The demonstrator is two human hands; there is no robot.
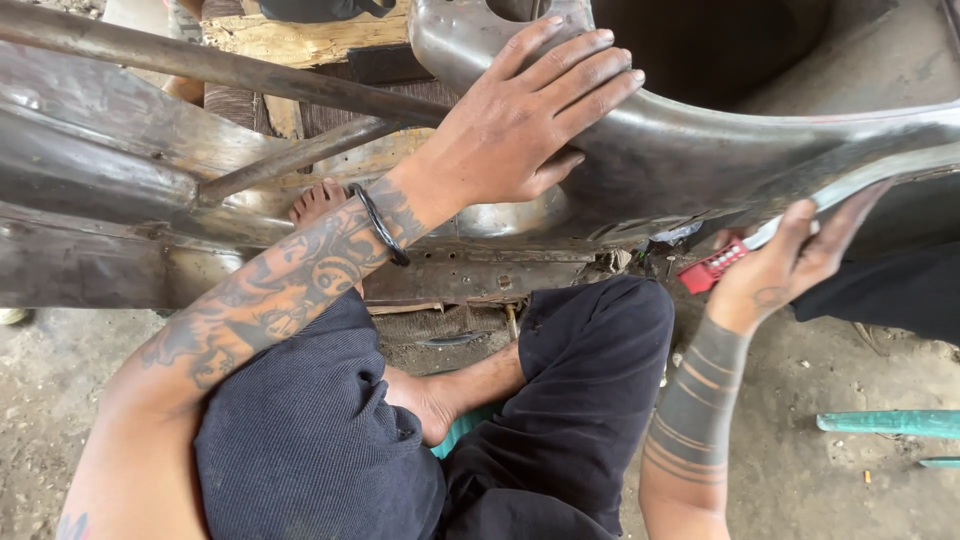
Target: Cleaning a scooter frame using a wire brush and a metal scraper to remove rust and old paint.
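I sit cross-legged on the ground in dark trousers, facing a large bare-metal curved panel with tubular bars welded to it. My left hand lies flat on top of the panel, fingers spread, pressing on its curved surface. A black band sits on that wrist. My right hand grips the panel's lower right edge from beneath, thumb over the rim. Beside this hand lies a small red object, partly hidden by the hand.
Wooden blocks lie under the metal frame at the top. A dark round opening shows in the panel. A teal-handled tool lies on the dusty concrete floor at the right. My bare foot rests by the frame.
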